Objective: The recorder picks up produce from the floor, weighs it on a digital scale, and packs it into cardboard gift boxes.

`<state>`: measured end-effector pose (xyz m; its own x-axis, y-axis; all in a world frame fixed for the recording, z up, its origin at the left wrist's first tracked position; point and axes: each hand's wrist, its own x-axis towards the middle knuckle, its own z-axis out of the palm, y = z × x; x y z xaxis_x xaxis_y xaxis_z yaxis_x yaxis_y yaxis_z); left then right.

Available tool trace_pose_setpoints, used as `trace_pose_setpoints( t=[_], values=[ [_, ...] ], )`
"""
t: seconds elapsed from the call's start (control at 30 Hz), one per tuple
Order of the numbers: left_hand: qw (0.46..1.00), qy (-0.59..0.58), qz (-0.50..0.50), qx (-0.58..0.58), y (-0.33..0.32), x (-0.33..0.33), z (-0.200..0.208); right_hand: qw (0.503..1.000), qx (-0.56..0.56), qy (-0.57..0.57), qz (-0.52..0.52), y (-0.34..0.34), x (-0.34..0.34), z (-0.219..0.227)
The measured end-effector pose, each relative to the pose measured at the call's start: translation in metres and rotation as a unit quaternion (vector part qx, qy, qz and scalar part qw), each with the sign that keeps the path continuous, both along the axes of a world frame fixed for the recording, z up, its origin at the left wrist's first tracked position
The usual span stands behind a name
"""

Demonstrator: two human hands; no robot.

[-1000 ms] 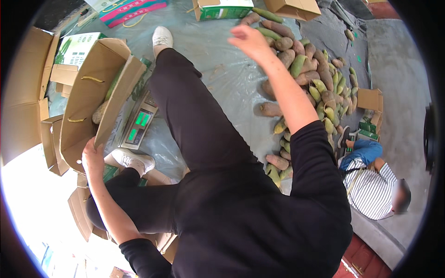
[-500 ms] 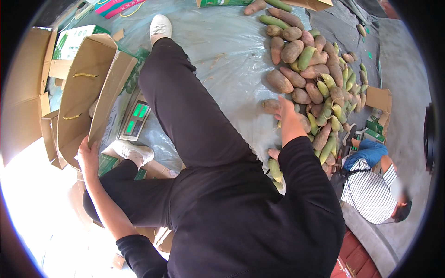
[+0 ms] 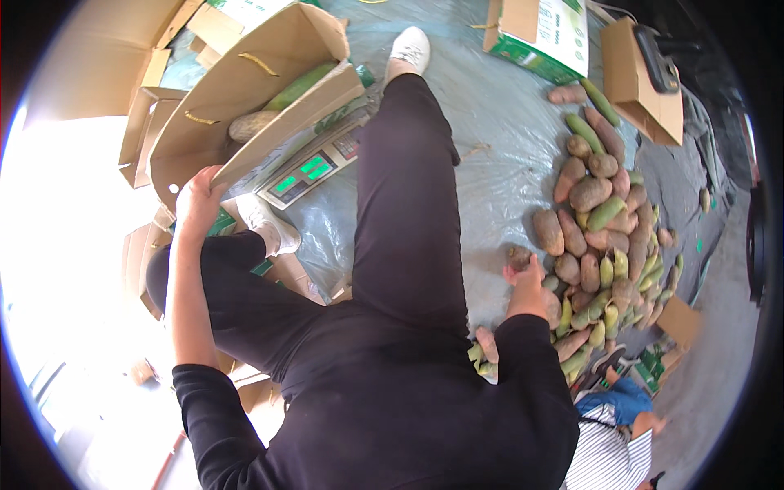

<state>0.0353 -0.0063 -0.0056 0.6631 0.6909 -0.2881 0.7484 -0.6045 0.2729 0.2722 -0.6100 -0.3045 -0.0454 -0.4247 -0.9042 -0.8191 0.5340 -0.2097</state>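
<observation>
My left hand (image 3: 198, 202) grips the near corner of an open cardboard box (image 3: 188, 151), thumb and fingers on its edge. Inside that box lie a long green root (image 3: 300, 88) and a pale brown one (image 3: 251, 126). The box stands at a digital scale (image 3: 304, 175) with lit green displays. Over on the right, my right hand (image 3: 527, 282) has its fingers closed around the end of a brown root vegetable (image 3: 517, 256), at the near left edge of a large heap of brown and green roots (image 3: 590, 194). Part of this root is hidden by the fingers.
Plastic sheeting (image 3: 498, 114) covers the floor. A green-and-white carton (image 3: 543, 41) and a brown carton (image 3: 645, 90) stand beyond the heap. My bent legs lie between box and heap. At lower right sits another person in a striped shirt (image 3: 608, 457).
The view has swung left, bringing more of the box's inside and the far cartons into sight. My right hand remains at the heap's edge, fingers now around the brown root; my left stays on the box.
</observation>
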Motion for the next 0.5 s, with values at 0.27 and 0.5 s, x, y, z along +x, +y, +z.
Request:
trace_pose_setpoints(
  t=[0.27,0.5],
  values=[
    [0.998,-0.025,-0.045,0.032,-0.006,0.011,-0.002,0.993,0.026,0.113,-0.003,-0.045,-0.001,-0.049],
    [0.998,0.011,-0.05,0.024,-0.007,0.006,0.003,0.952,0.063,-0.047,0.294,0.047,-0.01,0.026]
  ],
)
